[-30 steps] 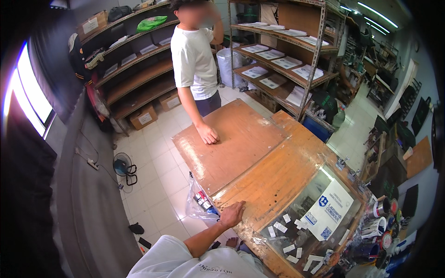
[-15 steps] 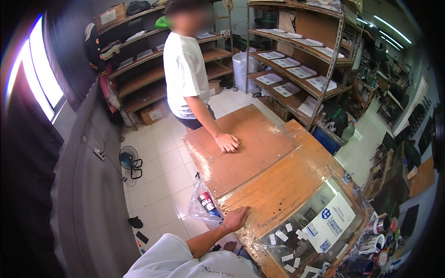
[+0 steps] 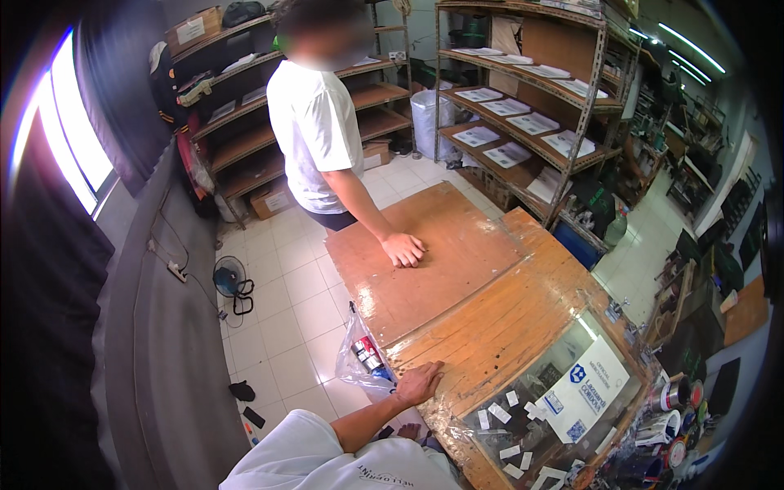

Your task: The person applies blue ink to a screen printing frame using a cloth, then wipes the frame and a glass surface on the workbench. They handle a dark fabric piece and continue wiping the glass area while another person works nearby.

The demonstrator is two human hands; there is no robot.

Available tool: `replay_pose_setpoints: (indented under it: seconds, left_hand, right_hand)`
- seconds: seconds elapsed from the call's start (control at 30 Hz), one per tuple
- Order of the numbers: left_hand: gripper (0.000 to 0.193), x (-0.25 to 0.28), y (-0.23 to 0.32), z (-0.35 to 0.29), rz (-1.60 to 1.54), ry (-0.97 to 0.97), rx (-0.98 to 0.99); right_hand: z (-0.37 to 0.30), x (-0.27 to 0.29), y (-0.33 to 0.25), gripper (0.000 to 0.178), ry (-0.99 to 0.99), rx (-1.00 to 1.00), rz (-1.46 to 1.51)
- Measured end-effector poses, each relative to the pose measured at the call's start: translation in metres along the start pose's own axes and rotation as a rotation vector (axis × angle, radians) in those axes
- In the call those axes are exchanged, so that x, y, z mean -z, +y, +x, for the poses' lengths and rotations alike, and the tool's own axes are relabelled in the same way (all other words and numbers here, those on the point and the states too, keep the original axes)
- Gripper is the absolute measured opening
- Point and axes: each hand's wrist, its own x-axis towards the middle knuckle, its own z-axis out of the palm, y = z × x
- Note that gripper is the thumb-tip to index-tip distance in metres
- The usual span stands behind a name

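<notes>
My left hand [image 3: 420, 383] lies palm down on the near left edge of a worn wooden table [image 3: 482, 327]. Its fingers rest loosely on the wood and nothing shows in them. Right of it, a glass panel [image 3: 535, 384] is set into the tabletop. A white printed sheet [image 3: 590, 388] with blue marks lies on the glass, beside several small white paper pieces [image 3: 499, 412]. My right hand is not in view. Across the table, a person in a white T-shirt [image 3: 314, 131] rests a hand [image 3: 404, 250] on a brown board [image 3: 433, 261].
A clear plastic bag [image 3: 359, 359] with cans hangs at the table's left side. Paint cans [image 3: 674, 394] crowd the right edge. Shelves [image 3: 531, 122] holding printed sheets stand behind. A small fan [image 3: 231, 278] sits on the tiled floor at left.
The other person has shifted slightly left, the head leaning nearer, with the hand still on the board. My left hand stays on the table edge; the view has moved a little.
</notes>
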Motion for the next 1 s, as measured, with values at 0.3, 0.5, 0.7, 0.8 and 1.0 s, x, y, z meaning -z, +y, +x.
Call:
replay_pose_setpoints:
  seconds: [0.3, 0.5, 0.7, 0.8, 1.0]
  left_hand:
    - [0.033, 0.001, 0.001, 0.002, -0.009, 0.017, -0.032]
    - [0.04, 0.009, 0.0, -0.004, 0.034, 0.02, -0.01]
    - [0.082, 0.042, -0.001, 0.053, -1.058, -0.01, 0.575]
    - [0.088, 0.102, -0.005, 0.097, -1.251, 0.277, 0.611]
    - [0.029, 0.128, 0.118, 0.125, -1.171, 0.071, 0.486]
  right_hand:
    - [-0.028, -0.024, -0.002, 0.047, 0.003, -0.223, 0.518]
    - [0.01, 0.015, 0.005, 0.05, -0.027, -0.36, 0.874]
    - [0.055, 0.033, -0.006, 0.053, 0.03, -0.521, 1.143]
    - [0.102, -0.044, -0.093, 0.055, 0.032, -0.604, 1.32]
    - [0.333, 0.142, -0.169, 0.118, -1.297, 0.227, 3.038]
